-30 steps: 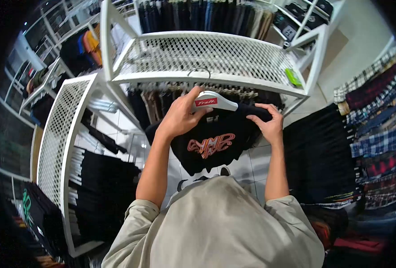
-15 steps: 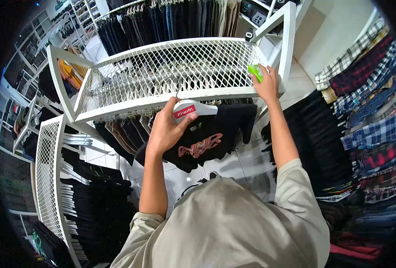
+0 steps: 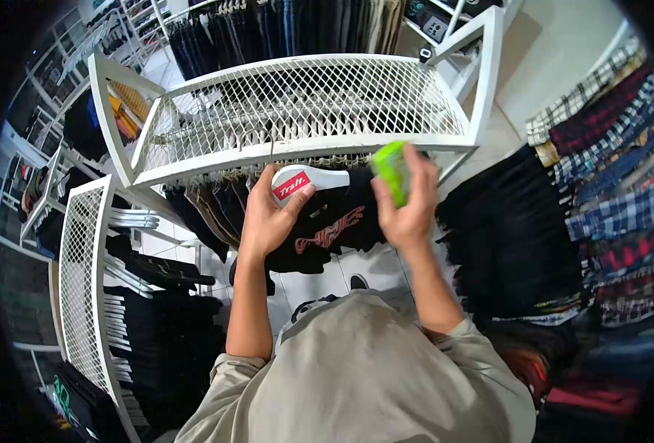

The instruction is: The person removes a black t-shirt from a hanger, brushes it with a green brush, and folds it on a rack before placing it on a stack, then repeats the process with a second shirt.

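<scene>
A white clothes hanger (image 3: pixel 330 178) with a red label is gripped by my left hand (image 3: pixel 263 221), thumb on the label and fingers behind. From it hangs a black shirt (image 3: pixel 316 255) with a pink-red print, just below the front rail of the white mesh rack (image 3: pixel 231 153). My right hand (image 3: pixel 413 210) is closed around a small bright green object (image 3: pixel 390 171), possibly a packet, above the shirt's right shoulder. Motion blurs both the object and the fingers, so its exact kind cannot be made out.
Dark trousers (image 3: pixel 268 33) hang behind the rack. Plaid shirts (image 3: pixel 611 192) and black garments (image 3: pixel 489 229) line the right. At left, another mesh-topped rack (image 3: pixel 83 251) carries black clothes on white hangers. A black watch (image 3: pixel 425 54) is on the rack's far right corner.
My right hand has lifted the green object off the right end of the mesh shelf and brought it left and toward me. The left hand still holds the hanger, nearly in place.
</scene>
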A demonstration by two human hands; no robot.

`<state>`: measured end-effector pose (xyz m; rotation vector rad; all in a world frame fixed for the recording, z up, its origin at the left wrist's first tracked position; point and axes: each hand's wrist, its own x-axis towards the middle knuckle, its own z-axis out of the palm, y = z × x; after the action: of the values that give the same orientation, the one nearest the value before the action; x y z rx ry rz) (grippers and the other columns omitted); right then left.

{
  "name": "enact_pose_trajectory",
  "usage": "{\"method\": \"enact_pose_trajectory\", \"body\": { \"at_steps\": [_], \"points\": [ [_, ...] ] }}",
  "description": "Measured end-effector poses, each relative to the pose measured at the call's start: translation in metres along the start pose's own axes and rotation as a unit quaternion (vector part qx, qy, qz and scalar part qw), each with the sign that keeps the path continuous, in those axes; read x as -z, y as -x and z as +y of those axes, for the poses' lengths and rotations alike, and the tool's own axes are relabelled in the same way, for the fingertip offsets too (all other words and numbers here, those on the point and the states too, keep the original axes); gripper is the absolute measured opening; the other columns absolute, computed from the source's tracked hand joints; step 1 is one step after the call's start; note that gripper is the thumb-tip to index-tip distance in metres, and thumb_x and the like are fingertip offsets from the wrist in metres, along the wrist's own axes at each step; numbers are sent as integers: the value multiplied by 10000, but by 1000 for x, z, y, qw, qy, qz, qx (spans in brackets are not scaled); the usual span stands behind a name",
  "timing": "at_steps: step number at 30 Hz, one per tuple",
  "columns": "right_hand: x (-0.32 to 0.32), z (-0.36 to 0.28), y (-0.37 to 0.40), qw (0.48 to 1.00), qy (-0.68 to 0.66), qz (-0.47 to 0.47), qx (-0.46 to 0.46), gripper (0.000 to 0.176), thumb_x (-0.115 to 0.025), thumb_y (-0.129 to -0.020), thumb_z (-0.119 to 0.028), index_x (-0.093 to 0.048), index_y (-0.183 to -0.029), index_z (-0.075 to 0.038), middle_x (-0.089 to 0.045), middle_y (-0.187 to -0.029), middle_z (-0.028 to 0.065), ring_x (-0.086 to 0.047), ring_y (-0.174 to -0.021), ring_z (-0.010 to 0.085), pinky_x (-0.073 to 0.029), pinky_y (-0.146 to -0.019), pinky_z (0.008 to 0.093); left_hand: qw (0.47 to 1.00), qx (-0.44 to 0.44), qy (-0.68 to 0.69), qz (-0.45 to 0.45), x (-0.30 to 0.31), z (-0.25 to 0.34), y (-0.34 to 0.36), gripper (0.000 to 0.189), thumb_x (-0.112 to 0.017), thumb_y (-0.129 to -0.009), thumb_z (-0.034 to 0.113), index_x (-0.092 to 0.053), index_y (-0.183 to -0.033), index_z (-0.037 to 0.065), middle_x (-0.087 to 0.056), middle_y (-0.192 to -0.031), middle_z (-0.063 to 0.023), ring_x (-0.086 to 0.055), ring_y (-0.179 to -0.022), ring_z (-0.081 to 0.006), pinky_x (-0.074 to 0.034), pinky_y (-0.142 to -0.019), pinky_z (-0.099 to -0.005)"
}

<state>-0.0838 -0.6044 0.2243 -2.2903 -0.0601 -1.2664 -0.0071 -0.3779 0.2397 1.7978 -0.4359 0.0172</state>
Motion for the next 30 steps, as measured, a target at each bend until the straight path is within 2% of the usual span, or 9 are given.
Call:
{"method": "enact_pose_trajectory", "body": {
  "at_steps": [4,8,10,14,17,20,22,26,30],
  "points": [
    [-18,-22,50,997,50,-15,59,717,-750,-898,-249,-422,-1498,-32,-539,-1255,202,-547,-1125,363,-455,-950,464,998,27,14,-46,15,-2,17,376,-791,-881,221,-610,-1076,-44,-719,-934,-140,-688,-878,-171,-536,-788,-321],
    [14,20,92,958,154,136,-201,663,-721,-926,-224,-419,-1489,-44,-533,-1236,220,-547,-1138,413,-447,-962,485,997,11,36,-62,30,-11,30,355,-788,-886,233,-621,-1033,-44,-710,-904,-121,-662,-835,-149,-524,-760,-301],
    [36,17,113,920,216,187,-268,634,-703,-944,-209,-416,-1482,-35,-530,-1228,223,-540,-1157,429,-446,-964,488,996,2,50,-70,34,-18,37,346,-787,-886,225,-624,-1029,-44,-707,-891,-113,-650,-821,-138,-519,-750,-293],
    [43,-44,119,953,163,183,-177,642,-709,-941,-181,-406,-1481,-9,-519,-1312,223,-538,-1185,392,-437,-989,480,995,19,8,-96,44,-14,55,348,-791,-879,205,-621,-1038,-53,-714,-900,-122,-666,-834,-137,-524,-768,-297],
    [15,-88,115,988,81,100,-88,692,-755,-891,-172,-423,-1468,19,-538,-1316,216,-519,-1195,378,-415,-1013,486,993,24,67,-98,40,-30,61,345,-793,-879,201,-618,-1035,-52,-712,-884,-110,-658,-815,-129,-523,-746,-296],
    [-6,-91,120,993,115,14,1,709,-784,-862,-204,-458,-1476,-64,-541,-1303,201,-538,-1160,385,-423,-1003,490,991,43,30,-124,48,-16,67,351,-795,-877,207,-620,-1042,-49,-721,-902,-118,-674,-827,-136,-529,-751,-298],
    [-6,-63,125,988,135,72,-23,685,-763,-886,-243,-455,-1484,-112,-533,-1290,196,-525,-1169,388,-427,-994,484,994,22,48,-94,52,-15,70,345,-795,-877,203,-628,-1045,-48,-724,-903,-116,-673,-816,-133,-529,-744,-294],
    [25,10,142,936,174,140,-274,615,-652,-977,-256,-400,-1498,-48,-517,-1287,231,-509,-1192,414,-420,-998,487,997,29,39,-59,69,-25,73,319,-791,-876,176,-644,-1046,-50,-732,-904,-109,-682,-834,-128,-531,-753,-286],
    [38,-27,122,954,170,158,-188,622,-687,-959,-229,-416,-1481,-25,-525,-1303,225,-523,-1198,381,-430,-999,478,997,47,38,-52,72,-25,79,341,-795,-875,197,-639,-1047,-53,-735,-923,-124,-689,-839,-135,-537,-753,-294]
  ]
}}
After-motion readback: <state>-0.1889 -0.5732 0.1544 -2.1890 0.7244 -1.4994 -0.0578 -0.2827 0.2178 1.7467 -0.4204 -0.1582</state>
